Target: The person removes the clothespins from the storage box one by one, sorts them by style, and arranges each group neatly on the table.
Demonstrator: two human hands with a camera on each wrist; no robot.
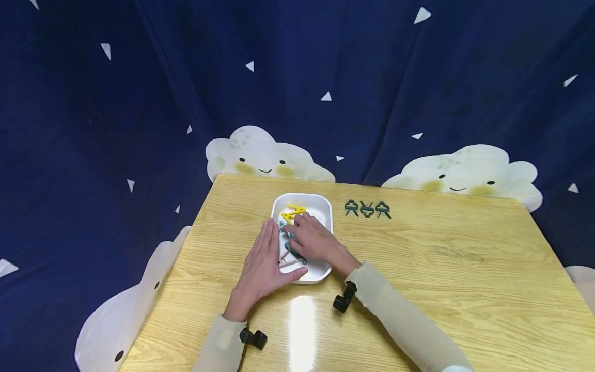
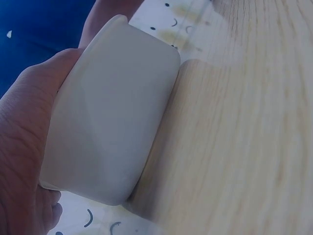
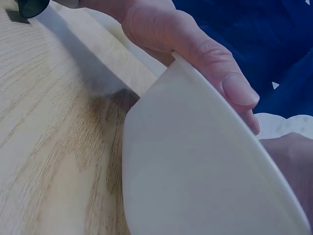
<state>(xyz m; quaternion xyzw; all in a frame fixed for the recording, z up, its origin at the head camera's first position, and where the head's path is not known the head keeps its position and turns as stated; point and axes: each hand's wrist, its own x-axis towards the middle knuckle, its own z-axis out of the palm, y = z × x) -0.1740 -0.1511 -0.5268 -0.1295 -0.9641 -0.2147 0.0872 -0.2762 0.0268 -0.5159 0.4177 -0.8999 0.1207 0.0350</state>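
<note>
A white plastic tub (image 1: 325, 206) stands on the table. Inside it are yellow clothespins (image 1: 293, 213), a light blue clip (image 1: 281, 226), a dark green clip (image 1: 293, 251) and pinkish-beige clip pieces (image 1: 289, 262). My left hand (image 1: 265, 263) rests along the tub's left side with straight fingers, its thumb stretched over the near rim. In the left wrist view the tub's outer wall (image 2: 107, 117) fills the middle. My right hand (image 1: 313, 237) reaches over the right rim into the tub, index finger and thumb apart among the clips. Its palm side is hidden.
Three dark green clips (image 1: 367, 208) lie in a row on the wooden table (image 1: 441, 258), right of the tub. Behind the table hangs a dark blue curtain (image 1: 297, 77) with white triangles and clouds. A small black camera (image 1: 343, 299) sits on the right wrist.
</note>
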